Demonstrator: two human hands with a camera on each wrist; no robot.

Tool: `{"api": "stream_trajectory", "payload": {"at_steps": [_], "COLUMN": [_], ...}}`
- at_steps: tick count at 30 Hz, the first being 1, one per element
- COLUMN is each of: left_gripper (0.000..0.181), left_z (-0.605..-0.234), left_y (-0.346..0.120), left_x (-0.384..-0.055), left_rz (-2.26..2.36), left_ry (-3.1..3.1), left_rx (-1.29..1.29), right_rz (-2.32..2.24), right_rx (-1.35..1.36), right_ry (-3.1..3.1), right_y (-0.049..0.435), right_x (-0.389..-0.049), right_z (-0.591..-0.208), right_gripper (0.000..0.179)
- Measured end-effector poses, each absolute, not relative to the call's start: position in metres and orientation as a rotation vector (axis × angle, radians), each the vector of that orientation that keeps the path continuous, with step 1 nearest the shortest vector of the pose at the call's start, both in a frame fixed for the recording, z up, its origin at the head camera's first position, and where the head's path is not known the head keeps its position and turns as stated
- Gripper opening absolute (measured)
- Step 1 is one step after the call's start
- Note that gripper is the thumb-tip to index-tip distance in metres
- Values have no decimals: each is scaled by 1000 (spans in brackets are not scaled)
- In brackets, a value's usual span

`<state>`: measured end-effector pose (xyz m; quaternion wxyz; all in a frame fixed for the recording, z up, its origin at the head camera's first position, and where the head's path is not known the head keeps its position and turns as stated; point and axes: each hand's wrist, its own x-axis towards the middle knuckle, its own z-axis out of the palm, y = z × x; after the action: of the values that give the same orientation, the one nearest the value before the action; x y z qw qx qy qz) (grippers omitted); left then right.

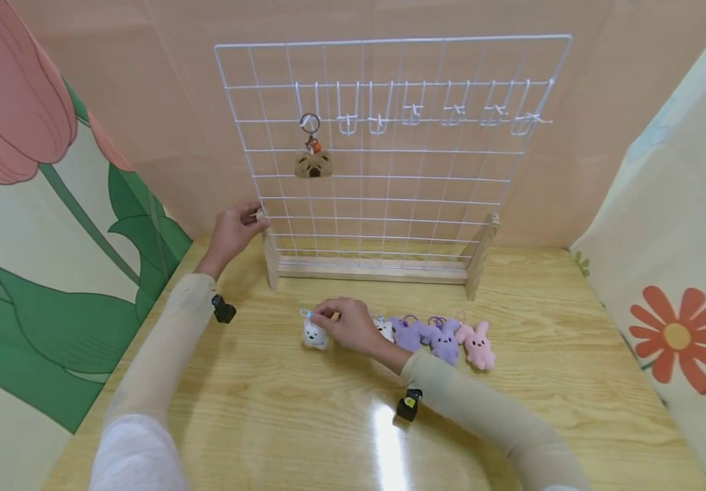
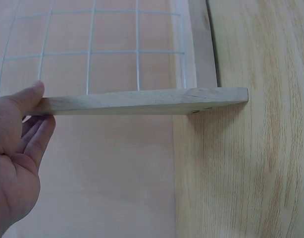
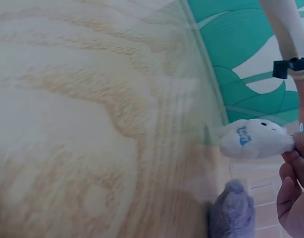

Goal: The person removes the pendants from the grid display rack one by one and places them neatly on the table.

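Note:
A white grid rack point(image 1: 384, 151) with wooden side posts stands on the table. At its left side, my left hand point(image 1: 233, 232) pinches the top of the wooden post point(image 2: 142, 101) between thumb and fingers. My right hand point(image 1: 348, 326) pinches a small white plush keychain point(image 1: 314, 335) by its top, near a light blue strap and clip. In the right wrist view this white plush point(image 3: 258, 139) shows a blue mark on its body. On the rack's leftmost hook hangs a brown bear-face keychain point(image 1: 313, 165) from a dark ring.
Right of my right hand lie another white plush point(image 1: 384, 329), partly hidden, two purple plush keychains point(image 1: 445, 342) and a pink one point(image 1: 480, 346). Several white hooks point(image 1: 413, 113) line the upper grid. Floral-printed walls border the wooden table point(image 1: 255, 409) on both sides.

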<state>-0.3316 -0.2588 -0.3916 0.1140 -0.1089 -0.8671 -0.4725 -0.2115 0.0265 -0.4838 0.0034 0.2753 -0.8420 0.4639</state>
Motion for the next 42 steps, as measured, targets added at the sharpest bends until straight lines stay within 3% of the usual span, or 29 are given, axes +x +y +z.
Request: {"api": "stream_trajectory", "payload": {"at_steps": [20,42], "left_gripper": [53,53], "left_z": [-388,-389], "left_y": [-258,-258], "left_x": [-330,-332], "left_rz": [-1417,-1430], "left_ry": [-2568,-2555], "left_rx": [-284,-292], "right_rz": [1252,1221], "right_rx": [973,860], "right_ry": [-2702,-2793], "right_y": [32,34], "right_x": [-237,-250], "right_z": [-496,-502], "right_gripper": [13,12]}}
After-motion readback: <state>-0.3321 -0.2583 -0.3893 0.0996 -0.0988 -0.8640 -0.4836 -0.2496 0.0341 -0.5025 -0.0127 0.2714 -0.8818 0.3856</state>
